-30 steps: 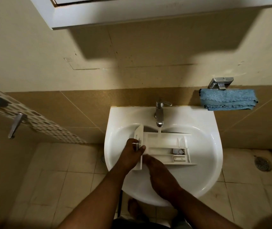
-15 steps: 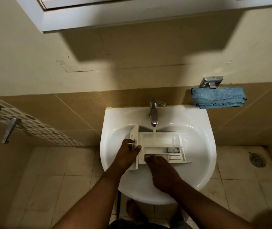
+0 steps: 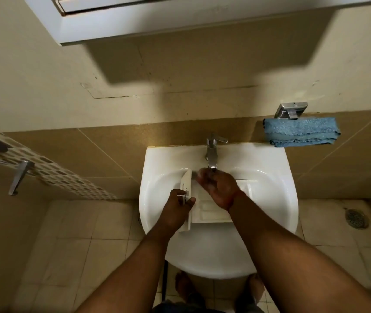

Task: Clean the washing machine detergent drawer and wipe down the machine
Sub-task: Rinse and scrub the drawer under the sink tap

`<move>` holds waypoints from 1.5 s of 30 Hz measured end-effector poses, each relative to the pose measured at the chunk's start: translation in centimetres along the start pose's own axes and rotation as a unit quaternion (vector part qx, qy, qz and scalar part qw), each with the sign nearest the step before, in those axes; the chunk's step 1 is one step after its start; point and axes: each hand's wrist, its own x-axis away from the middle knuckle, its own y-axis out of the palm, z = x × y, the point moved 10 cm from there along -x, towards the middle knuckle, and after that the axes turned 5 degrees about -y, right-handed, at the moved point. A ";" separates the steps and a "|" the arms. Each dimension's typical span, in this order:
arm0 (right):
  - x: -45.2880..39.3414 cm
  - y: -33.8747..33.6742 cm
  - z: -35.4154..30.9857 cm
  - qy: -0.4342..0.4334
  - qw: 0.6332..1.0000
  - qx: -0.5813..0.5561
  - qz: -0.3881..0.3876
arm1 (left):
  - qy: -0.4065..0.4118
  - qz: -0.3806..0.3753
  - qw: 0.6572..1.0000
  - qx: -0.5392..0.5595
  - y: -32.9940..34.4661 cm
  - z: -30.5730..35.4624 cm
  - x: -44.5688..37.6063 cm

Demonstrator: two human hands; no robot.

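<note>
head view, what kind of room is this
Most likely a small bathroom: a white wall-mounted sink with a chrome tap, tiled walls and floor, and a floor drain at the right. A blue cloth hangs by the sink.

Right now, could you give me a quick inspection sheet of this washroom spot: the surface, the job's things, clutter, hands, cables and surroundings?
Surface: white sink, wall-mounted, holding the drawer.
Job's things: white drawer lies in the basin under the tap; blue cloth folded on the wall ledge, untouched.
Clutter: nothing seen.
Hands: left hand grips the drawer's front panel; right hand reaches over the drawer, fingers just below the spout; whether it holds anything cannot be told.
Cables: nothing seen.
Surroundings: tan tiled wall, white cabinet overhead, metal holder above the cloth, floor drain, metal handle at left.
</note>
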 end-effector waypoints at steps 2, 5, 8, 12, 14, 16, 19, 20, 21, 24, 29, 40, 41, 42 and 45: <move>1.9 -0.2 1.5 -0.038 0.952 0.285 -0.101 | 0.004 0.002 1.000 0.002 -0.1 -0.1 -0.2; 4.6 -3.5 3.7 -0.151 0.709 0.673 -0.147 | 0.000 -0.001 1.000 -0.014 -0.1 -0.2 -0.4; 6.9 -7.7 3.5 -0.240 0.542 0.803 -0.069 | -0.002 -0.001 1.000 -0.019 -0.1 -0.1 -0.3; 7.9 -7.9 5.5 -0.267 0.481 0.835 -0.006 | -0.003 -0.001 1.000 -0.017 -0.3 0.0 -0.3; 8.5 -8.0 4.7 -0.306 0.516 0.800 0.005 | -0.007 -0.003 1.000 -0.020 -0.2 0.0 -0.3; 8.6 -10.4 2.3 -0.299 0.545 0.782 0.052 | -0.008 0.000 1.000 -0.025 -0.2 0.1 -0.3; 8.5 -12.1 1.2 -0.269 0.535 0.795 0.099 | -0.006 -0.002 1.000 -0.022 -0.3 0.0 -0.3; 8.5 -11.6 1.6 -0.267 0.531 0.798 0.098 | -0.005 -0.005 1.000 -0.021 -0.2 0.0 -0.3; 8.4 -11.1 2.3 -0.262 0.519 0.809 0.089 | -0.006 -0.006 1.000 -0.022 -0.1 -0.1 -0.2; 8.6 -11.1 2.9 -0.265 0.468 0.843 0.024 | -0.010 -0.005 1.000 -0.023 -0.1 -0.2 -0.2; 7.1 -11.8 -1.8 -0.168 0.532 0.829 0.034 | 0.002 -0.002 1.000 -0.026 -0.2 0.1 -0.2; -1.6 0.3 1.1 0.044 0.950 -0.307 0.026 | 0.006 0.004 1.000 0.005 -0.2 0.0 -0.1; -1.0 0.4 1.9 0.054 0.952 -0.300 -0.004 | 0.008 0.003 1.000 0.010 -0.2 -0.1 -0.1; -0.3 0.0 2.8 0.060 0.963 -0.261 -0.025 | 0.010 0.001 1.000 0.013 -0.1 -0.1 -0.1; 0.3 -3.4 3.9 0.045 0.985 -0.165 0.023 | 0.016 -0.003 1.000 -0.010 -0.1 0.1 -0.3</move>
